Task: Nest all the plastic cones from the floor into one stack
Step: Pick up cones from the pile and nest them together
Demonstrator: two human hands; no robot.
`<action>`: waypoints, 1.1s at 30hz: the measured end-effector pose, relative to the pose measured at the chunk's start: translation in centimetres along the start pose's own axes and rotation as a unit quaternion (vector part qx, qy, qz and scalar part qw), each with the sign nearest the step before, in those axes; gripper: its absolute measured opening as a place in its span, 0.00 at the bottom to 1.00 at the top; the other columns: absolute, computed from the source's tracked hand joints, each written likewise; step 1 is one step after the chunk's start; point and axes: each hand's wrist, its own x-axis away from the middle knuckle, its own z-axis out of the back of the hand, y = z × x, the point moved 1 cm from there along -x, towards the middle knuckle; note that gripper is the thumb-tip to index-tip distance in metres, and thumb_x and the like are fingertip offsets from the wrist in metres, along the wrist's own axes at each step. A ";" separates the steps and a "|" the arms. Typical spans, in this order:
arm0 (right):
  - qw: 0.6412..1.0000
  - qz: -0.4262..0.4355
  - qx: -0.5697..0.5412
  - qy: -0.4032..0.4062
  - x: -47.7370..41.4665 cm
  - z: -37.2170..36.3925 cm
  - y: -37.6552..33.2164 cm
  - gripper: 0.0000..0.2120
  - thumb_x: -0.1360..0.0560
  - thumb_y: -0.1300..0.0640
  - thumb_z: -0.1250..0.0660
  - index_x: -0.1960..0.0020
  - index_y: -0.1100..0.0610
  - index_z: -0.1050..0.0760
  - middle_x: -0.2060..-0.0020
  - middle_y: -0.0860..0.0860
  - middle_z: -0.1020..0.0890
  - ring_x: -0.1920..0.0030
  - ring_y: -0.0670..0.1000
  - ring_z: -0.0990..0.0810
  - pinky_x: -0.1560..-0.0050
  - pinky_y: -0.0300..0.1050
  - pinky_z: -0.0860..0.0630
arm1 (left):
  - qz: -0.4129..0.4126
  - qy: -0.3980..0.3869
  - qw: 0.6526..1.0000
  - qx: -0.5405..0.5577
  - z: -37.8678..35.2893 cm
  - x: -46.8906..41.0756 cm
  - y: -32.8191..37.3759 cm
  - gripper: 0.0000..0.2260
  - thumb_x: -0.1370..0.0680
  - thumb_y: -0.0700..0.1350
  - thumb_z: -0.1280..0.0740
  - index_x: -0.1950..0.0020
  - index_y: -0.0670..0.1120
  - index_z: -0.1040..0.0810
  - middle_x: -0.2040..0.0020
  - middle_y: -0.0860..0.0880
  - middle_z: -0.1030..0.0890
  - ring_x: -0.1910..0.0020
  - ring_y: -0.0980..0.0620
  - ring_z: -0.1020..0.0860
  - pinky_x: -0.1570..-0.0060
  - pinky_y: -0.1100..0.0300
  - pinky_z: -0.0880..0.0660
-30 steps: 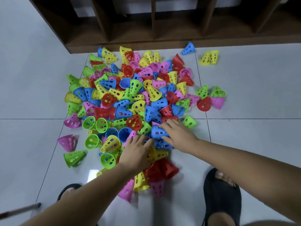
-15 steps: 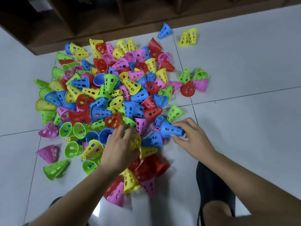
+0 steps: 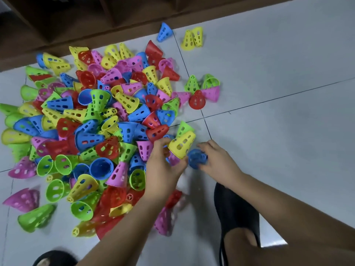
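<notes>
Head view | left hand (image 3: 163, 167) curled, pinching yellow cone (image 3: 182, 144) at pile's near-right edge | right hand (image 3: 218, 162) gripping blue cone (image 3: 197, 158), just beside yellow one | loose cones (image 3: 96, 120) heaped on floor (image 3: 272, 135)

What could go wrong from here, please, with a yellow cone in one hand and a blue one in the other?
The yellow cone in the left hand and the blue cone in the right hand seem turned wide end to wide end; they may not nest unless one turns. The black slipper stands close to a pink cone at the edge of the pile; a step could crush it.
</notes>
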 end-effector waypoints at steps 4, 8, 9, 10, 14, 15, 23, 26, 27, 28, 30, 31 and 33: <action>0.998 -0.019 -0.052 -0.004 -0.6 -0.8 0.5 0.26 0.30 0.57 0.20 0.34 0.55 0.22 0.47 0.48 0.24 0.52 0.49 0.20 0.50 0.42 0.27 | 0.017 -0.028 0.999 0.015 -3.6 -0.6 -1.2 0.29 0.29 0.44 0.20 0.31 0.54 0.27 0.40 0.56 0.20 0.42 0.56 0.19 0.44 0.51 0.19; 0.996 -0.041 -0.084 0.002 -0.9 -1.2 1.5 0.27 0.35 0.50 0.19 0.39 0.55 0.20 0.50 0.48 0.22 0.53 0.51 0.18 0.52 0.36 0.26 | 0.034 -0.049 0.998 0.017 -5.6 -1.3 -1.4 0.26 0.26 0.45 0.21 0.32 0.55 0.28 0.44 0.60 0.21 0.45 0.64 0.22 0.51 0.69 0.26; 0.995 -0.045 -0.090 0.006 -0.9 -1.2 1.8 0.28 0.37 0.45 0.22 0.39 0.53 0.20 0.50 0.48 0.20 0.53 0.49 0.17 0.50 0.37 0.24 | 0.040 -0.051 0.998 0.027 -5.7 -1.6 -1.3 0.26 0.25 0.47 0.21 0.32 0.55 0.28 0.45 0.61 0.20 0.47 0.66 0.21 0.54 0.72 0.28; 0.994 -0.049 -0.095 0.006 -0.9 -1.2 2.2 0.28 0.37 0.42 0.24 0.39 0.51 0.20 0.50 0.48 0.19 0.53 0.47 0.16 0.48 0.40 0.21 | 0.041 -0.051 0.997 0.034 -5.8 -1.8 -1.1 0.26 0.25 0.49 0.21 0.32 0.55 0.29 0.46 0.62 0.20 0.48 0.66 0.21 0.55 0.73 0.28; 0.995 -0.059 -0.084 -0.014 -0.9 -1.3 2.8 0.16 0.32 0.50 0.25 0.45 0.50 0.20 0.53 0.46 0.18 0.55 0.46 0.17 0.50 0.50 0.19 | 0.028 -0.061 0.997 0.037 -6.4 -2.0 -1.0 0.27 0.24 0.54 0.21 0.31 0.55 0.31 0.45 0.61 0.20 0.48 0.63 0.19 0.54 0.69 0.25; 0.994 -0.064 -0.090 -0.015 -1.1 -1.2 2.8 0.13 0.30 0.54 0.25 0.46 0.50 0.20 0.54 0.45 0.17 0.55 0.44 0.17 0.50 0.45 0.19 | 0.026 -0.069 0.997 0.023 -6.6 -1.9 -1.2 0.27 0.24 0.56 0.22 0.31 0.55 0.31 0.44 0.61 0.20 0.48 0.62 0.19 0.53 0.66 0.24; 0.977 -0.110 -0.182 0.006 -2.4 -0.5 4.4 0.14 0.25 0.65 0.28 0.45 0.48 0.18 0.51 0.46 0.14 0.54 0.42 0.16 0.52 0.32 0.23 | 0.014 -0.088 0.992 -0.093 -7.8 -1.0 -4.2 0.27 0.23 0.59 0.24 0.29 0.53 0.31 0.36 0.55 0.26 0.38 0.53 0.24 0.44 0.54 0.21; 0.981 -0.083 -0.170 0.042 -3.2 0.2 4.5 0.15 0.24 0.66 0.28 0.42 0.52 0.18 0.49 0.48 0.15 0.52 0.43 0.16 0.46 0.37 0.20 | -0.004 -0.094 0.987 -0.130 -7.7 -1.0 -4.5 0.27 0.23 0.55 0.23 0.29 0.51 0.29 0.35 0.52 0.25 0.39 0.50 0.23 0.45 0.53 0.21; 0.983 -0.069 -0.159 0.059 -3.7 0.5 4.5 0.14 0.23 0.66 0.29 0.41 0.52 0.18 0.48 0.48 0.16 0.51 0.44 0.16 0.44 0.41 0.20 | -0.006 -0.092 0.985 -0.149 -7.5 -0.9 -4.6 0.27 0.24 0.55 0.23 0.29 0.51 0.29 0.35 0.52 0.25 0.40 0.50 0.23 0.45 0.55 0.21; 0.985 -0.053 -0.145 0.072 -4.2 0.8 4.3 0.14 0.23 0.65 0.29 0.40 0.52 0.18 0.47 0.48 0.17 0.50 0.45 0.17 0.43 0.43 0.20 | -0.008 -0.089 0.982 -0.169 -7.4 -0.8 -4.7 0.27 0.24 0.56 0.23 0.30 0.51 0.28 0.35 0.51 0.25 0.40 0.50 0.23 0.46 0.56 0.22; 0.990 -0.012 -0.111 0.086 -5.5 1.5 3.4 0.15 0.22 0.64 0.30 0.38 0.52 0.19 0.46 0.47 0.20 0.49 0.46 0.18 0.45 0.44 0.21 | -0.011 -0.074 0.979 -0.187 -7.1 -0.4 -5.1 0.27 0.24 0.56 0.22 0.30 0.51 0.27 0.35 0.52 0.24 0.41 0.50 0.22 0.45 0.56 0.23; 0.991 0.015 -0.095 0.088 -6.2 1.8 2.7 0.17 0.23 0.63 0.30 0.36 0.51 0.19 0.45 0.46 0.22 0.46 0.46 0.19 0.45 0.44 0.22 | -0.006 -0.063 0.982 -0.179 -7.0 -0.3 -5.2 0.27 0.25 0.57 0.22 0.30 0.53 0.26 0.36 0.53 0.24 0.41 0.50 0.22 0.46 0.56 0.23; 0.992 0.075 -0.065 0.077 -7.8 2.2 1.4 0.21 0.23 0.62 0.29 0.31 0.50 0.21 0.42 0.46 0.24 0.40 0.49 0.21 0.41 0.45 0.23 | 0.019 -0.049 0.989 -0.141 -6.9 -0.4 -4.9 0.26 0.24 0.60 0.23 0.31 0.55 0.27 0.38 0.54 0.22 0.43 0.51 0.22 0.50 0.55 0.23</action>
